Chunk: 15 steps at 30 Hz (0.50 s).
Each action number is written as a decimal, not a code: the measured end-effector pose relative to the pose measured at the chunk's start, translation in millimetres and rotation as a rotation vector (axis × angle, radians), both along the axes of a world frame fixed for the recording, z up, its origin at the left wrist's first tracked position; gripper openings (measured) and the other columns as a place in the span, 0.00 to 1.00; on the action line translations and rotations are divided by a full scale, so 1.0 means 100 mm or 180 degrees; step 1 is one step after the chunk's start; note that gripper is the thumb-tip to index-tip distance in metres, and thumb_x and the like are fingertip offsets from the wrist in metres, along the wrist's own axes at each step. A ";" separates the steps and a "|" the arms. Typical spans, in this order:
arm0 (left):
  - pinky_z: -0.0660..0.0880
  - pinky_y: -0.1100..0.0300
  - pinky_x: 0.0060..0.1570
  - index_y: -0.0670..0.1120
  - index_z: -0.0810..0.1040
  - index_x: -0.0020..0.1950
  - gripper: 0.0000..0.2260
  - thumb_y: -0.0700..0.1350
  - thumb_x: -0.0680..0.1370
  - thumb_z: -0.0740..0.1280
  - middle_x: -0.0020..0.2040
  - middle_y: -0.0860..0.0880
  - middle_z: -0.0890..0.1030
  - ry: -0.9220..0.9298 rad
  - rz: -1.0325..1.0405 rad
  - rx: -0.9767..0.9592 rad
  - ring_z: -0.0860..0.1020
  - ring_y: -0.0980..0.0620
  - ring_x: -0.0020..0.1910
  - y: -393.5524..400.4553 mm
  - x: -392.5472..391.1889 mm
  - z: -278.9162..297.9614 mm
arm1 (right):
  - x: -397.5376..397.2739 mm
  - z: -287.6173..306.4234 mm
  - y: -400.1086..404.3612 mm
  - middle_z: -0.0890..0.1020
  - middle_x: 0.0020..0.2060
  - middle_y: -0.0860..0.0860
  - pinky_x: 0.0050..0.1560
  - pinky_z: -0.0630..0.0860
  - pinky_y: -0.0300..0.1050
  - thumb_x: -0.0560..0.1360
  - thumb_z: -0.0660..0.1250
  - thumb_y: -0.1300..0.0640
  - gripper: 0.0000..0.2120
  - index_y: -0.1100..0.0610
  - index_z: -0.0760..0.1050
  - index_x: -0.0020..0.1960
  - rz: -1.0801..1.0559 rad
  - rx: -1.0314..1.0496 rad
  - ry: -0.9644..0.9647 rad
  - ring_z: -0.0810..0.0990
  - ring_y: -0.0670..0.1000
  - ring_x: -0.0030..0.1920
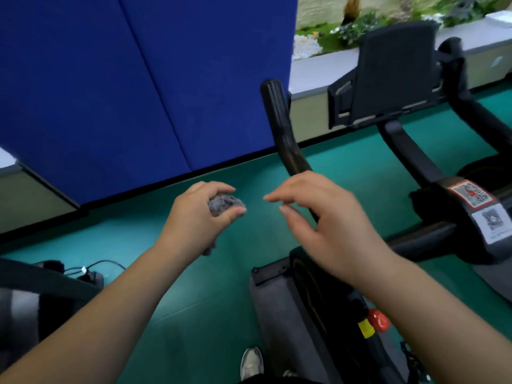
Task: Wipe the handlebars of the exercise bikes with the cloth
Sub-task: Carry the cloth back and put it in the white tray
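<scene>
1. Green floor [210,314], blue panels [110,79] behind.
2. Left hand [199,214] has the grey cloth [224,205] balled up inside curled fingers (a bit pokes out below).
3. Right hand [327,223], fingers loose and holding nothing, sits in front of the black handlebar [282,128].

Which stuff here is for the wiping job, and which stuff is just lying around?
For the job:
- grey cloth, bunched up in the left hand
- black handlebar of the bike
- right hand, fingers loose, in front of the handlebar

Just lying around:
- blue wall pads
- plug and cable on the green floor
- plants
- red knob
</scene>
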<state>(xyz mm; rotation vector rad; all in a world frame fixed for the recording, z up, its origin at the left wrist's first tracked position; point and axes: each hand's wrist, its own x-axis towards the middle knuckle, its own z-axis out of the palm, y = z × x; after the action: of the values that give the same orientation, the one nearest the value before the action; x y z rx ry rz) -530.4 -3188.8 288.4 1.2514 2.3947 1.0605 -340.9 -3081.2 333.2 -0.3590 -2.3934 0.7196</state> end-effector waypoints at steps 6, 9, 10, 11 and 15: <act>0.70 0.62 0.23 0.53 0.76 0.58 0.19 0.52 0.69 0.75 0.52 0.53 0.69 0.0329 0.0471 -0.0886 0.73 0.50 0.48 -0.55 -0.18 -0.27 | -0.39 -0.48 -0.29 0.78 0.53 0.48 0.60 0.72 0.45 0.74 0.67 0.60 0.13 0.53 0.78 0.58 0.0658 -0.0234 -0.0818 0.76 0.48 0.56; 0.73 0.59 0.18 0.53 0.76 0.55 0.12 0.50 0.73 0.70 0.52 0.51 0.72 0.0094 0.0807 -0.0850 0.75 0.49 0.38 -0.79 -0.27 -0.41 | -0.62 -0.77 -0.33 0.76 0.57 0.50 0.64 0.70 0.47 0.74 0.68 0.57 0.17 0.52 0.75 0.62 0.0613 -0.0166 -0.1346 0.75 0.52 0.59; 0.75 0.57 0.20 0.52 0.76 0.55 0.11 0.50 0.74 0.69 0.51 0.50 0.73 0.0090 0.0896 -0.0883 0.75 0.49 0.35 -0.85 -0.30 -0.45 | -0.71 -0.84 -0.35 0.76 0.58 0.51 0.64 0.70 0.48 0.74 0.68 0.56 0.18 0.52 0.75 0.63 0.0606 -0.0147 -0.1480 0.74 0.53 0.60; 0.77 0.57 0.26 0.51 0.76 0.55 0.10 0.50 0.75 0.68 0.51 0.49 0.74 0.0186 0.0936 -0.0973 0.74 0.49 0.35 -0.90 -0.36 -0.48 | -0.79 -0.91 -0.36 0.75 0.59 0.51 0.65 0.69 0.49 0.74 0.68 0.55 0.18 0.52 0.74 0.64 0.0593 -0.0128 -0.1615 0.74 0.54 0.61; 0.71 0.58 0.42 0.51 0.77 0.54 0.10 0.53 0.78 0.62 0.50 0.48 0.77 0.0760 0.0910 -0.1263 0.76 0.47 0.45 -1.08 -0.72 -0.66 | -1.22 -1.11 -0.41 0.74 0.61 0.53 0.65 0.68 0.47 0.75 0.67 0.54 0.19 0.51 0.72 0.65 0.0487 0.0004 -0.1959 0.72 0.55 0.62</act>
<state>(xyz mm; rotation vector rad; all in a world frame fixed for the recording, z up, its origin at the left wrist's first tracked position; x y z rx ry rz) -602.2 -3296.3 222.3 0.9618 2.8446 0.4726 -462.8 -3122.3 222.6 -0.4499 -3.0274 0.7543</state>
